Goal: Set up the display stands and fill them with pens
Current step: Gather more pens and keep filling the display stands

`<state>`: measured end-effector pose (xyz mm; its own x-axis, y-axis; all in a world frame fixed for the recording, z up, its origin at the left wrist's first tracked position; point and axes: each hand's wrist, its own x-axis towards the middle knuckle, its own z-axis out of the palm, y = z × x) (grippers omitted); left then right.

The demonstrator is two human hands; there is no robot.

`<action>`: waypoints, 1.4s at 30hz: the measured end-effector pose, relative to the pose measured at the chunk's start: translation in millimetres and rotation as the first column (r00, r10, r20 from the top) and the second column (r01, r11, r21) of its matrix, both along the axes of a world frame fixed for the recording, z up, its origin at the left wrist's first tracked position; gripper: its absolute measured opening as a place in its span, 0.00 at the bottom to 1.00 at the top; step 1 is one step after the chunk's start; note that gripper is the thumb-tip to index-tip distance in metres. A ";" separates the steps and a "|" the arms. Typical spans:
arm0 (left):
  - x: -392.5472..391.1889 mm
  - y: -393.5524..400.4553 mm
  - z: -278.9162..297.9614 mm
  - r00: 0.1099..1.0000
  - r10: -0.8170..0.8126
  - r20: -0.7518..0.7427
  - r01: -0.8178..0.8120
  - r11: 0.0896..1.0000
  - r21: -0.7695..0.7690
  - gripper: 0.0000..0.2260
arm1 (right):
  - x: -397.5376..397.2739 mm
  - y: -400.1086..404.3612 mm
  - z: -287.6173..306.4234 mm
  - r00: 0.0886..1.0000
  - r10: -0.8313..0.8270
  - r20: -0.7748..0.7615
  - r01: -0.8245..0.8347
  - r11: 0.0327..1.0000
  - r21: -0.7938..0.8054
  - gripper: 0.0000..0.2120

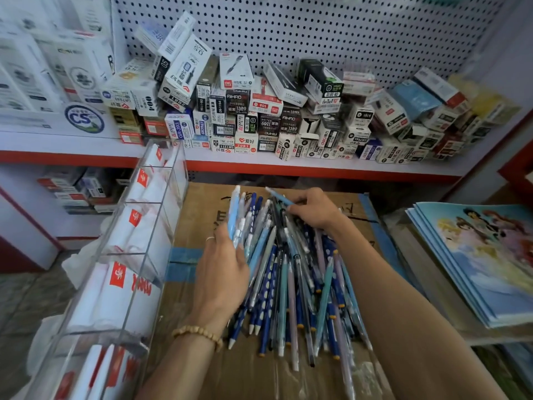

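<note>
Left hand (pixel 222 272): fingers curled around a small bunch of pens (pixel 237 223), light blue and white ones, thumb side toward the pile. Ring on one finger, bead bracelet (pixel 199 334) on the wrist. Bunch sticking up out of the fingers, long way running away from the body, tops pointing toward the shelf and leaning a little left.

Right hand (pixel 313 210): fingertips pinching one light blue pen (pixel 279 196) at the far end of the pile. Pen lying slanted, its free end pointing up and left, toward the bunch in the other hand. Rest of the hand resting on top of the pile.

Between and under both hands: a big pile of pens (pixel 291 287), dark blue with white dots, teal, pale blue, grey. Most lying the same way, long way running from near the body toward the shelf, fanned out a bit at the near end. All on top of a brown cardboard box (pixel 184 321) with blue tape.

Just left of the box: a clear plastic display stand (pixel 138 226) with stepped pockets, white paper with red marks inside.

Behind: a white shelf with a red edge (pixel 259 167), heaped with small pen boxes (pixel 259 111), in front of a white pegboard (pixel 317 27). Off to the right: a stack of notebooks (pixel 476 261) with cartoon covers.
</note>
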<state>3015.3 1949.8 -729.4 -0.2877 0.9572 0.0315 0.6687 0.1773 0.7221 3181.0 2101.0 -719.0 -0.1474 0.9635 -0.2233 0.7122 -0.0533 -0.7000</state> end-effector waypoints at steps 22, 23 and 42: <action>56.8 37.2 56.2 0.843 -0.341 0.416 0.259 0.935 0.241 0.11 | 48.1 -32.2 80.9 0.286 -0.324 -0.902 0.596 0.797 -0.097 0.06; 60.9 38.3 61.1 0.827 -0.362 0.430 0.276 0.928 0.250 0.12 | 49.6 -37.2 88.7 0.241 -0.302 -0.922 0.579 0.807 -0.113 0.06; 177.7 -36.2 109.9 0.361 -0.584 0.727 0.650 0.717 0.253 0.11 | 129.0 -178.7 144.8 -0.041 -0.157 -0.987 0.706 0.695 -0.140 0.05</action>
